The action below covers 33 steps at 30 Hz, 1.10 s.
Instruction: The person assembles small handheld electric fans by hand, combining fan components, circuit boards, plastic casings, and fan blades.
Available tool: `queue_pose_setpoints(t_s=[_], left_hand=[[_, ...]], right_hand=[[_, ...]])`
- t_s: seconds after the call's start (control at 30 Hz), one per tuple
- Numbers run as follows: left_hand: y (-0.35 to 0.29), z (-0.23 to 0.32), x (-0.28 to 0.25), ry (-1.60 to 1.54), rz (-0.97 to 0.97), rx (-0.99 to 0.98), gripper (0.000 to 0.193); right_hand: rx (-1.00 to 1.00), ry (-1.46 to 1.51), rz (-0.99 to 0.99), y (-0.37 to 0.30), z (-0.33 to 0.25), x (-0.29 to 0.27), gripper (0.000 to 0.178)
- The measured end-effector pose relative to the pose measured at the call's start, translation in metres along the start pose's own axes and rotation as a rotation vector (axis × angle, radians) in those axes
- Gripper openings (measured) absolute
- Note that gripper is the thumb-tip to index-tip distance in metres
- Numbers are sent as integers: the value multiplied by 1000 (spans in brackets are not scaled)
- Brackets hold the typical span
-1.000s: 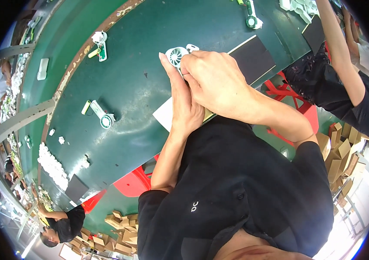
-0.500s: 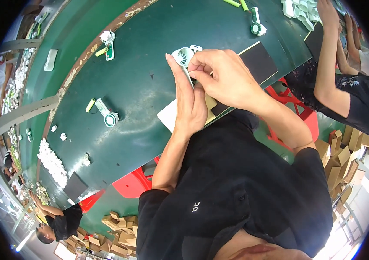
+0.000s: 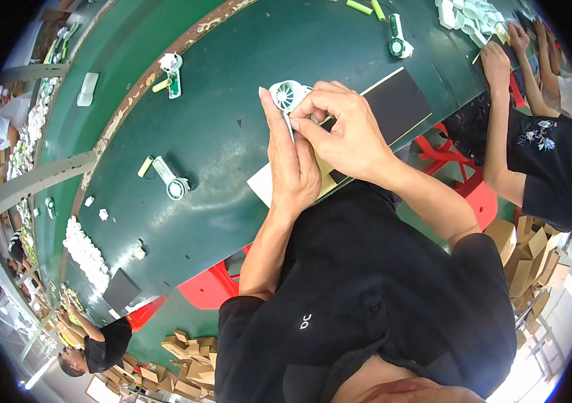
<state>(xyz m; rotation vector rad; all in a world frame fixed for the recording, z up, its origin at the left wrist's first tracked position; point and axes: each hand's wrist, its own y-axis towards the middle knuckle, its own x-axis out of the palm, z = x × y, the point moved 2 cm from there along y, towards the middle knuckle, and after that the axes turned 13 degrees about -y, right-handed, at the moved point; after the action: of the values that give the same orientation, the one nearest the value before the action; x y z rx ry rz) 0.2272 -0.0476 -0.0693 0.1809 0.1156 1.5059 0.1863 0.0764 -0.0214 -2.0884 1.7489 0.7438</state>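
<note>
Left hand (image 3: 292,164): our grip's clamped on pale fan housing (image 3: 287,96).
Right hand (image 3: 352,127): at its neck; we can't tell if grip's closed.

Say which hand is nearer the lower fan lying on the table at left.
Left. The left hand is to the right of that fan, not touching it; the right hand is farther right.

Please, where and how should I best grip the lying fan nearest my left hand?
Probably by the handle, coming from the right: it is straight and narrower than the round head, and a green battery lies close on its left.
</note>
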Motion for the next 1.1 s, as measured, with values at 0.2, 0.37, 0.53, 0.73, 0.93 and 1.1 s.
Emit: queue_pose_setpoints(t_s=[0.2,0.37,0.53,0.73,0.93,1.1], left_hand=[[-1,3,8,-96,59,24,71],[-2,-3,11,-92,70,73,71],[1,4,19,-35,82,94,73],[0,5,22,-128,118,8,74],[-2,7,21,-725,170,-209,74],[1,18,19,-658,59,-167,78]], right_hand=[[-162,-300,106,-2,-12,-10,7],[-212,-388,123,-2,-14,-12,12],[-240,-453,228,-7,-17,-12,11],[-195,-432,252,-8,-14,-9,9],[-99,-216,87,-10,-8,-20,12],[-186,-145,117,-28,-17,-30,25]])
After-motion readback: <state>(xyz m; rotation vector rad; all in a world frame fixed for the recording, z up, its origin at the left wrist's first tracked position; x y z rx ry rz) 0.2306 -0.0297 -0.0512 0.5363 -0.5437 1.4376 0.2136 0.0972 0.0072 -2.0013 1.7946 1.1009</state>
